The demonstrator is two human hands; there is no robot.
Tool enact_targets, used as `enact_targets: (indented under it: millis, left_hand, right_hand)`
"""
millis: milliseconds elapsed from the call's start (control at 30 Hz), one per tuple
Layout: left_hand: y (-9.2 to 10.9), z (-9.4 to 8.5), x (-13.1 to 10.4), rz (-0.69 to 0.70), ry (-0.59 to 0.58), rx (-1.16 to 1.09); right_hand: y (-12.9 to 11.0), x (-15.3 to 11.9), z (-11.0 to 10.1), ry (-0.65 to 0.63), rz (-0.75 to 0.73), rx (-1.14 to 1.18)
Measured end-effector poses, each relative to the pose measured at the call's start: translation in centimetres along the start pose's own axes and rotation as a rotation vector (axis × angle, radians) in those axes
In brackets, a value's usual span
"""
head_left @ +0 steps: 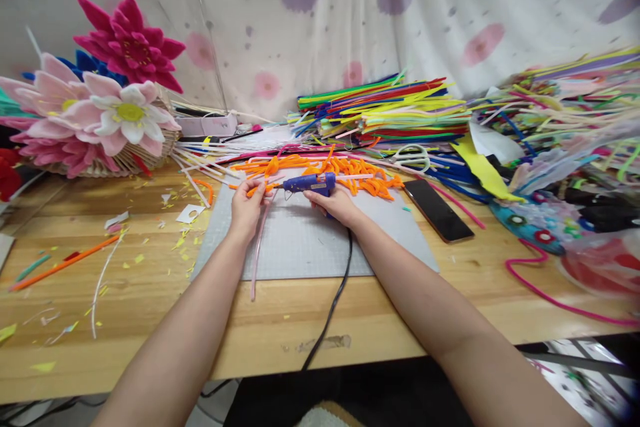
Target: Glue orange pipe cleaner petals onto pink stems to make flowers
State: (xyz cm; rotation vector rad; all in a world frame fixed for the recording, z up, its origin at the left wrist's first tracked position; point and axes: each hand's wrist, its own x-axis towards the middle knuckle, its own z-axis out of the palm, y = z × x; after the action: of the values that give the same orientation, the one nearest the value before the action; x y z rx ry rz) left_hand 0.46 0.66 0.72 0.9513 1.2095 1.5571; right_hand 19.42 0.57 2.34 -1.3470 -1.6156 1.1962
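My right hand (333, 203) is closed around a blue hot glue gun (309, 183), its nozzle pointing left and a pale glue stick (357, 177) showing at its back end. A black cord (334, 307) runs down from it over the table edge. My left hand (247, 205) pinches an orange pipe cleaner (255, 191) close to the nozzle; I cannot tell whether they touch. A pale pink strip (258, 253) hangs below the left fingers across the grey cutting mat (305, 247). Orange pipe cleaner pieces (365, 177) lie heaped just behind both hands.
A black phone (439, 209) and scissors (413, 157) lie on the right. Bundles of coloured pipe cleaners (390, 110) are stacked at the back. Fuzzy flowers (120, 107) stand at the left, with scraps (137, 258) scattered on the wooden table (150, 320).
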Motion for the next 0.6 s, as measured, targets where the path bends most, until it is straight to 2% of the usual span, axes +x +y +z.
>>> enact_targets:
  millis: [600]
  left_hand:
    - [0.12, 0.30, -0.03, -0.022, 0.025, -0.001]
  right_hand:
    - [0.11, 0.19, 0.08, 0.044, 0.006, -0.070]
